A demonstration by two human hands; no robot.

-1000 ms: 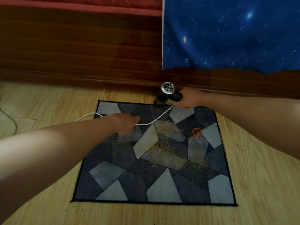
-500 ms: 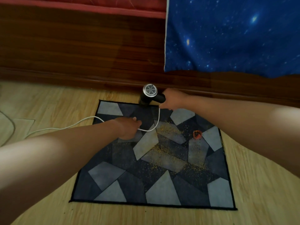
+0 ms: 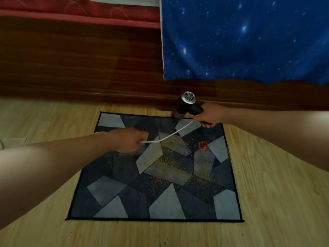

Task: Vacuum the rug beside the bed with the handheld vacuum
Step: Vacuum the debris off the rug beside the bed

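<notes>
Wood floor (image 3: pixel 267 211) beside bed frame (image 3: pixel 80 68): rug (image 3: pixel 110 191) lies flat, crumbs (image 3: pixel 169 163) mid-rug; right hand (image 3: pixel 210 114) grips handheld vacuum (image 3: pixel 187 107), nozzle down at rug's far edge; left hand (image 3: pixel 128 139) pinches white cord (image 3: pixel 170 135), presumably holding it off the sweep path.

Left arm (image 3: pixel 53 163) in from 8 o'clock, bare forearm stretched toward centre, wrist straight. Left hand (image 3: pixel 130 139) fisted, knuckles up, gripping cord (image 3: pixel 170 135). Right arm (image 3: pixel 276 131) in from 3 o'clock, reaching toward 12. Right hand (image 3: pixel 209 114) wrapped round handle of handheld vacuum (image 3: pixel 187 106), fingers curled underneath. Hands apart, right farther out than left.
</notes>
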